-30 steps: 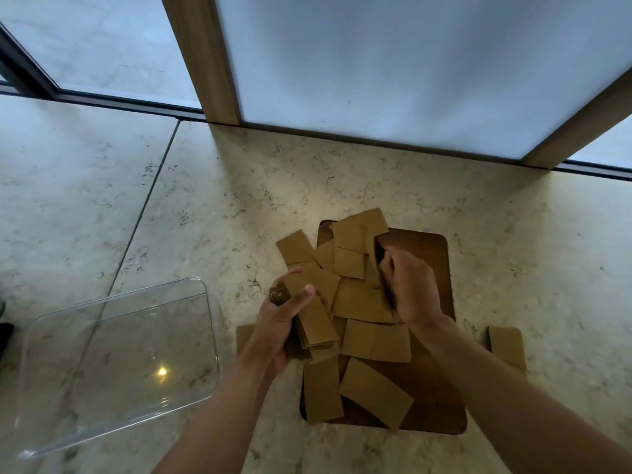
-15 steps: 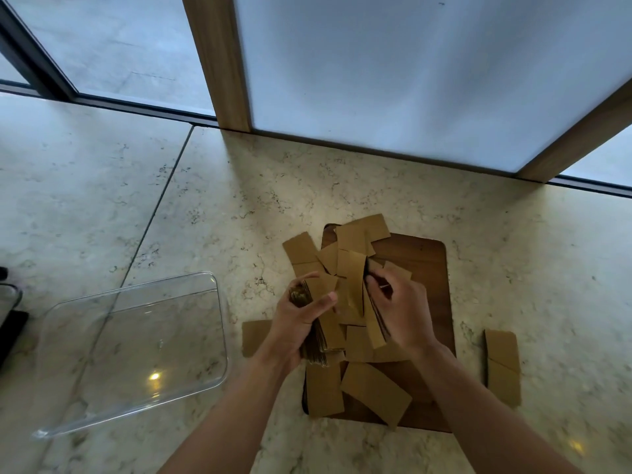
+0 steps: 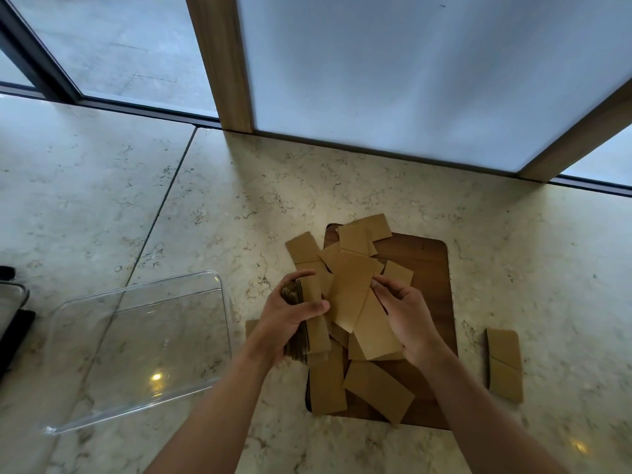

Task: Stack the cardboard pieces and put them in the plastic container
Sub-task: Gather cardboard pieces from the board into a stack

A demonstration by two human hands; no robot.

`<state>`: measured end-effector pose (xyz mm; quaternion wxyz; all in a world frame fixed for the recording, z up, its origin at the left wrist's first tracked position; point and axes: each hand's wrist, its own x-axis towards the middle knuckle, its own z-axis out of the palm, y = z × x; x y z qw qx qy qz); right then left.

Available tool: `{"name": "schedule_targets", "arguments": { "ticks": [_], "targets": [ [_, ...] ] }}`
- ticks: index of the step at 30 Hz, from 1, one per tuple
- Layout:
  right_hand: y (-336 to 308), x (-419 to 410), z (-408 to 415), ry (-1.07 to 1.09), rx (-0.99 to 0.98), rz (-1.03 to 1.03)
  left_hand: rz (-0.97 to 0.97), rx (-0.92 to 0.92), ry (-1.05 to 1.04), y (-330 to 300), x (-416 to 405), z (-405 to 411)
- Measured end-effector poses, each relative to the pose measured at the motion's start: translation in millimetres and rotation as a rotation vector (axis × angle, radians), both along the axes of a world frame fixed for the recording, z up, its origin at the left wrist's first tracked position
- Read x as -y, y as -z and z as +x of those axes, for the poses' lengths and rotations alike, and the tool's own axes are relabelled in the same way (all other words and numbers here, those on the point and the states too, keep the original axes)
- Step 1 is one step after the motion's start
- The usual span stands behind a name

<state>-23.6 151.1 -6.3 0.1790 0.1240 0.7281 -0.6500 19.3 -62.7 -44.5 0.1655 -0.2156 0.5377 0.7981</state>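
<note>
Now left hand (image 3: 290, 319) gripping stack (image 3: 309, 323); right hand (image 3: 408, 316) lifting pieces (image 3: 362, 302)

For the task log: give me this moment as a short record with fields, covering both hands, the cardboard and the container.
left hand: shut on stack of cardboard pieces, held edge-up
right hand: holding loose cardboard pieces beside the stack
wooden board: on the marble floor, more pieces scattered on it
stray pieces: on the floor, right of the board
plastic container: clear, left of the board, no cardboard visible inside
stage: still gathering; nothing put away yet
</note>
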Motion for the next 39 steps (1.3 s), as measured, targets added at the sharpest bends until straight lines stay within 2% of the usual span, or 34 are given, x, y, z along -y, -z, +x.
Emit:
{"name": "schedule_targets", "arguments": {
  "ticks": [5, 11, 14, 19, 22, 23, 25, 27, 29, 30, 32, 34, 36, 39],
  "targets": [
    [0.4, -7.5, -2.4, -0.069, 0.027, 0.092, 0.094, 0.019, 0.056, -4.7, 5.4, 3.7],
    [-3.2, -4.2, 3.1, -0.299, 0.081, 0.164, 0.192, 0.036, 0.151, -12.9, -7.5, 5.8],
    [-4.4, -0.2, 6.1, -0.243, 0.130, 0.116, 0.204, 0.060, 0.074, -12.2, -12.4, 7.3],
    [-2.0, -18.0, 14.4, -0.325, 0.119, 0.104, 0.249, 0.067, -0.038, -7.1, -8.7, 10.6],
    [9.9, -35.2, 16.5, -0.153, 0.163, 0.055, 0.282, 0.084, -0.106, -4.1, -5.3, 13.9],
    [15.1, -39.1, 18.2, -0.127, 0.177, 0.092, 0.275, 0.085, -0.119, -3.7, -4.7, 15.3],
    [19.5, -41.3, 22.4, -0.261, 0.161, 0.323, 0.258, 0.078, -0.129, -3.5, -5.9, 17.0],
    [25.9, -38.2, 28.2, -0.434, 0.055, 0.727, 0.238, 0.074, -0.136, -2.5, -8.3, 18.2],
    [24.6, -28.7, 35.2, -0.361, -0.113, 1.041, 0.204, 0.065, -0.143, -2.9, -12.6, 20.1],
    [18.2, -21.2, 37.6, -0.249, -0.175, 1.025, 0.180, 0.051, -0.143, -4.5, -14.7, 21.1],
    [0.7, -2.0, 41.5, -0.090, -0.127, 0.670, 0.101, -0.006, -0.097, -10.1, -21.4, 22.8],
    [-11.0, 16.7, 44.1, -0.168, 0.020, 0.411, 0.014, -0.079, 0.011, -16.5, -32.2, 27.4],
    [-8.1, 26.6, 44.0, -0.245, 0.104, 0.325, -0.018, -0.095, 0.053, -20.5, -40.4, 33.0],
    [-5.3, 21.5, 40.4, -0.135, 0.266, 0.181, -0.018, -0.080, 0.031, -23.4, -39.4, 41.7]
  ]
}}
